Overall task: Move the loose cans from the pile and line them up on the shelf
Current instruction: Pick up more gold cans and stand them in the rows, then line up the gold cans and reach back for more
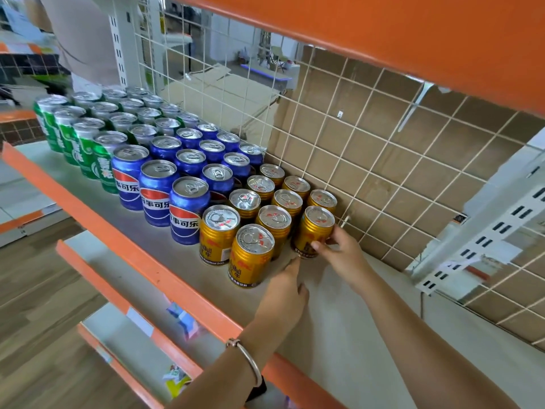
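Right hand (339, 253) grip wrapped round upright gold can (313, 231) (lid up), left hand (284, 293) grip relaxed, empty

Gold can (314, 231): upright on the shelf (339, 320), rightmost of its group, right hand (339, 252) wrapped round it.
Other gold cans (250, 255): upright rows, just left.
Blue cans (188, 208), green cans (85, 149): upright rows further left.

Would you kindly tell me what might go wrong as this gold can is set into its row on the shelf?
1. The right hand grips the gold can close against the neighbouring gold cans; a nudge could shift or tip them.
2. The front gold can stands near the shelf's orange edge, beside the left hand; a bump might push it off.
3. The wire grid is just behind, so fingers could catch on it.
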The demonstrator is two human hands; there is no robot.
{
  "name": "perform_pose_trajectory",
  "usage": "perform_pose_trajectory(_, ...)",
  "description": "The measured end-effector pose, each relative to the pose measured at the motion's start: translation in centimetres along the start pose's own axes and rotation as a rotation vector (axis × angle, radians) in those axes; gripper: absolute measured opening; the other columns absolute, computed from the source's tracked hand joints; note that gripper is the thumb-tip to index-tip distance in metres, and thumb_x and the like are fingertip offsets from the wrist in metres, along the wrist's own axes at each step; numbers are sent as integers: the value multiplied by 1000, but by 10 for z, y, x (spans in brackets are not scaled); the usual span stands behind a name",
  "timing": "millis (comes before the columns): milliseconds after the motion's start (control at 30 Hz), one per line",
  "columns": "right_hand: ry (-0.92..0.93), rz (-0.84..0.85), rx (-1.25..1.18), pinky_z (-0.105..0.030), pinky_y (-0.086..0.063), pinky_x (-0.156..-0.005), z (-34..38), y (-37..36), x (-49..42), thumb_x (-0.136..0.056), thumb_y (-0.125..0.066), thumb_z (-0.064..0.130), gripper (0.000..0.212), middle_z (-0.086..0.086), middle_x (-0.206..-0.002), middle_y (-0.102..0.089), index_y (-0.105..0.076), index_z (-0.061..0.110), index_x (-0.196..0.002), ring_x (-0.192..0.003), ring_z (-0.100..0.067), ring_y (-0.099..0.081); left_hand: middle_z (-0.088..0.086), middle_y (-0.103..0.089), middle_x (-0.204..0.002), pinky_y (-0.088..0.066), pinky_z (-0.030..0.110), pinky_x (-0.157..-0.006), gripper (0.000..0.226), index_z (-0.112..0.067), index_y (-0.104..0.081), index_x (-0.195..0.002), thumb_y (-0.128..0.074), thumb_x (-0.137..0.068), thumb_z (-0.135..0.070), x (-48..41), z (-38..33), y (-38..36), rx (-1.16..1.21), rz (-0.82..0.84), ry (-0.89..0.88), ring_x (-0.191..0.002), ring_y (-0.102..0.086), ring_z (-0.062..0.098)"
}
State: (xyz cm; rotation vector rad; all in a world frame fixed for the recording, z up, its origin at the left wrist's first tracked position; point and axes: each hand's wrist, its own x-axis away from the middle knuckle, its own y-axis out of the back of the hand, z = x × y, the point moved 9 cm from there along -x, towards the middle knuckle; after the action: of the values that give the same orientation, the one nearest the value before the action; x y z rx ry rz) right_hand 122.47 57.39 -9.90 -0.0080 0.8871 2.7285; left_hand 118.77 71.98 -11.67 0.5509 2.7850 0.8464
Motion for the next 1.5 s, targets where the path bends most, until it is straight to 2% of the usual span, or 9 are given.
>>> perform_pose_trajectory(167,-4,-119,91,-31,-41,-88,-1,-3,-2,-83,-71,24,47,1,-114,-59,-54,13,-125,-107,-15,-53,8,-59,-122,-37,17,-85,48,-15,-43,-137,-49,-90,-8,0,2,7,64,-32,3,-111,-54,22)
perform_pose_trajectory(300,-68,-308,136,-34,-41,-93,-9,-3,4,-80,-72,26,51,-11,-120,-57,-55,7,-124,-115,-25,-51,6,-60,-126,-33,11,-87,47,-13,-47,-135,-52,-89,-7,-1,5,5,105,-18,25,-115,-55,20)
perform_pose_trajectory(467,-104,-184,38,-41,-37,-107,-6,-8,-1,-74,-79,31,76,-1,-134,-54,-41,20,-139,-124,-19,-48,7,-58,-129,-35,13,-92,51,-12,-46,-137,-55,-88,-7,-5,11,3,129,28,60,-118,-54,18)
perform_pose_trajectory(600,-200,-298,193,-51,-35,-104,-9,-9,1,-68,-73,50,79,1,-123,-61,-39,26,-136,-121,-21,-53,6,-60,-125,-37,15,-90,47,-10,-50,-133,-57,-86,-8,-5,13,4,137,36,69,-115,-55,19)
perform_pose_trajectory(700,-252,-334,209,-46,-31,-105,-8,-14,7,-73,-71,48,80,-4,-130,-58,-34,23,-140,-127,-25,-47,5,-61,-123,-36,10,-83,44,-11,-52,-131,-57,-87,-9,-4,13,1,131,74,50,-111,-56,17)
perform_pose_trajectory(900,-316,-308,153,-50,-30,-109,-17,5,33,-80,-67,50,84,0,-147,-41,-25,25,-148,-133,-22,-40,0,-58,-126,-37,15,-86,46,-15,-49,-134,-55,-89,-12,-4,14,1,129,144,64,-112,-54,12)
perform_pose_trajectory(1067,-386,-362,89,-49,-32,-110,-31,35,87,-85,-65,42,74,-1,-150,-37,-30,23,-147,-135,-22,-38,2,-51,-137,-46,29,-94,56,-22,-41,-139,-62,-88,-34,-1,-23,-34,181,323,52,-120,-52,17)
perform_pose_trajectory(1200,-471,-522,-48,-41,-34,-111,-41,90,149,-87,-64,36,71,-5,-150,-36,-30,20,-147,-136,-20,-37,3,-30,-153,-33,36,-111,83,-22,-23,-148,-64,-82,-50,7,-69,-67,141,440,-26,-139,-32,20)
perform_pose_trajectory(1500,-504,-781,-82,-35,-37,-107,-57,196,295,-86,-68,30,75,-3,-151,-33,-28,17,-148,-133,-18,-39,4,-18,-158,-25,32,-112,95,-21,-12,-151,-68,-79,-48,82,-174,-153,196,652,-198,-143,-22,20)
